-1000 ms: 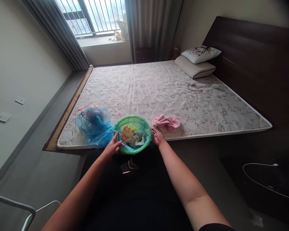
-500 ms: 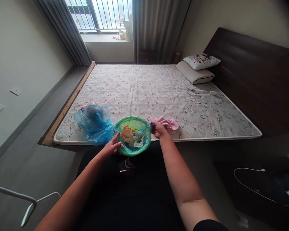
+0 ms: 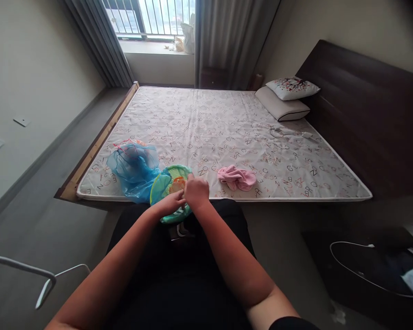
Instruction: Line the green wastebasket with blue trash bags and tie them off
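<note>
In front of my lap, by the mattress edge, is a small green bin (image 3: 153, 189) with a thin blue-green plastic bag (image 3: 163, 181) lining it. Crumpled orange and pale waste (image 3: 177, 184) lies inside. My right hand (image 3: 197, 190) is closed in a fist on the bag at the bin's right side, knuckles up. Against it, my left hand (image 3: 173, 203) reaches over the opening, fingers pinched on the bag. Both hands hide much of the bin's right half. A full blue plastic bag (image 3: 134, 172) with red ties rests on the mattress just left.
A folded pink cloth (image 3: 237, 178) lies on the letter-printed mattress (image 3: 206, 119) at right. Two pillows (image 3: 285, 101) and a white cable (image 3: 282, 133) are farther back. A bent white metal bar (image 3: 20, 266) stands at lower left, and a dark low table (image 3: 330, 261) at lower right.
My hands have left the bin's opposite sides and come together over its right half. The bag's edge has come off the left rim, baring it. The pink cloth stays put.
</note>
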A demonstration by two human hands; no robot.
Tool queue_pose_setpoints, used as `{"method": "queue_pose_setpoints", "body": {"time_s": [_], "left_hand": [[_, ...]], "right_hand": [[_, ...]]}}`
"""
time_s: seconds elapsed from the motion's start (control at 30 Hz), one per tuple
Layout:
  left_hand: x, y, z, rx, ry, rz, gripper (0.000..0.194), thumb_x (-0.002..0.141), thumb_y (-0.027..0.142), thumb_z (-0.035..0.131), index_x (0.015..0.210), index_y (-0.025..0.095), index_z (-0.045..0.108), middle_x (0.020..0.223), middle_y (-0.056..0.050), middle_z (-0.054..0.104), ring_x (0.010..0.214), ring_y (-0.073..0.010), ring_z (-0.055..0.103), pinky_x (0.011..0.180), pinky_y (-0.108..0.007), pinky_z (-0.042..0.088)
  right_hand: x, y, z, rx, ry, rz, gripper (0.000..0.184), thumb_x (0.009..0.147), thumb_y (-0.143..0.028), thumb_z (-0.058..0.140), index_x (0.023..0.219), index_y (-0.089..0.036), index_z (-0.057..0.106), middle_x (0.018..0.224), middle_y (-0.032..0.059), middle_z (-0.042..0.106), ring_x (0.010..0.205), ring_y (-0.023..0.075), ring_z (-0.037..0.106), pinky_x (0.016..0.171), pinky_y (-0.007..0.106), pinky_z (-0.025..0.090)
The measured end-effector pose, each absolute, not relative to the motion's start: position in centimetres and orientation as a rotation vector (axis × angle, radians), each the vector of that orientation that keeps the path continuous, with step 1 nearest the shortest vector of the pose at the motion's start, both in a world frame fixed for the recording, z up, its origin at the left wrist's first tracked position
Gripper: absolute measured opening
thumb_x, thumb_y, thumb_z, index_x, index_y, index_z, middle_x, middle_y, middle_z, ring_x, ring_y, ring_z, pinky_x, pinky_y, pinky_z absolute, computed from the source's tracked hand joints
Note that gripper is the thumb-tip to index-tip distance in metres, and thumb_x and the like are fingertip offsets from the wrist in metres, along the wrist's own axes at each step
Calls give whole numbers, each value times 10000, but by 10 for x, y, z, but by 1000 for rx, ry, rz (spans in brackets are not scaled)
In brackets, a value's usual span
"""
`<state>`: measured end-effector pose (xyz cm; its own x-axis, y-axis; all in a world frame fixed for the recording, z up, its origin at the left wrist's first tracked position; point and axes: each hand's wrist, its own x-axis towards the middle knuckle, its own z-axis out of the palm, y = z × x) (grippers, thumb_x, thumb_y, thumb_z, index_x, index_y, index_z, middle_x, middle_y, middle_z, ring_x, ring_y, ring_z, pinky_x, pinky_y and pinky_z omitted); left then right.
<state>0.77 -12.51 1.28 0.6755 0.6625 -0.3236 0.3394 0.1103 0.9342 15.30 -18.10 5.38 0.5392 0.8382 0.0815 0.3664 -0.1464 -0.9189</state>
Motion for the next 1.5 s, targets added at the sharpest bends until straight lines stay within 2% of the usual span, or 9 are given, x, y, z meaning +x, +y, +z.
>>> {"method": "queue_pose_setpoints", "body": {"time_s": [0.07, 0.17, 0.37, 0.5, 0.73, 1.0, 1.27, 1.43, 1.5], "left_hand": [[16, -128, 22, 1638, 837, 286, 382, 741, 234, 782, 1121, 207, 805, 839, -57, 764, 849, -263, 688, 763, -320, 511], [16, -124, 35, 1669, 889, 401, 464, 803, 267, 686, 1248, 167, 765, 724, -16, 702, 710, -194, 626, 720, -298, 483], [-7, -103, 64, 1176, 891, 851, 310, 777, 301, 736, 1037, 138, 783, 656, 8, 605, 485, -78, 425, 474, -209, 309], [-22, -94, 81, 801, 785, 1023, 225, 727, 216, 801, 936, 148, 753, 677, 12, 598, 525, -77, 512, 495, -184, 403], [-33, -80, 90, 710, 761, 1232, 268, 832, 286, 856, 1064, 215, 741, 961, -42, 743, 855, -179, 719, 696, -289, 607], [-25, -85, 92, 880, 886, 1386, 343, 826, 465, 869, 1095, 276, 773, 1481, -75, 648, 1350, -276, 587, 954, -392, 588], [-18, -92, 109, 889, 692, 1250, 509, 905, 551, 773, 1340, 296, 705, 1165, -101, 789, 1083, -272, 762, 906, -406, 600], [-7, -103, 105, 801, 669, 1153, 580, 948, 536, 733, 1455, 281, 614, 994, -60, 789, 870, -229, 795, 849, -400, 643], [-4, -108, 105, 786, 679, 1128, 582, 968, 519, 715, 1480, 273, 585, 956, -47, 775, 802, -210, 789, 797, -376, 653]], "right_hand": [[156, -184, 64, -1869, -1057, 633, 92, 900, -187, 680, 863, -218, 602, 782, 86, 646, 1071, 296, 664, 984, 407, 449], [179, -187, 76, -1985, -1026, 754, 79, 940, -287, 643, 923, -212, 625, 808, 62, 699, 922, 231, 707, 845, 312, 495], [224, -189, 70, -1346, -106, 1011, 135, 850, -290, 619, 894, -240, 502, 658, -85, 586, 571, 121, 610, 579, 235, 527], [240, -193, 65, -1142, 12, 1001, 250, 778, -277, 689, 908, -248, 476, 705, -79, 617, 565, 120, 621, 557, 255, 546], [270, -199, 73, -1413, -292, 602, 315, 792, -397, 747, 989, -213, 585, 727, -63, 579, 609, 103, 565, 566, 217, 475], [268, -211, 97, -1653, -539, 370, 301, 870, -512, 667, 905, -225, 582, 783, -10, 619, 708, 167, 586, 658, 296, 497], [265, -218, 118, -1527, -582, 516, 360, 853, -528, 675, 714, -241, 508, 650, -47, 531, 653, 144, 502, 680, 292, 463], [249, -216, 131, -1058, -479, 720, 299, 793, -422, 737, 723, -231, 517, 1105, 24, 736, 1050, 178, 667, 932, 338, 519], [242, -218, 139, -901, -508, 787, 312, 813, -399, 748, 710, -233, 505, 1144, 22, 749, 1179, 197, 665, 1014, 372, 512]]}}
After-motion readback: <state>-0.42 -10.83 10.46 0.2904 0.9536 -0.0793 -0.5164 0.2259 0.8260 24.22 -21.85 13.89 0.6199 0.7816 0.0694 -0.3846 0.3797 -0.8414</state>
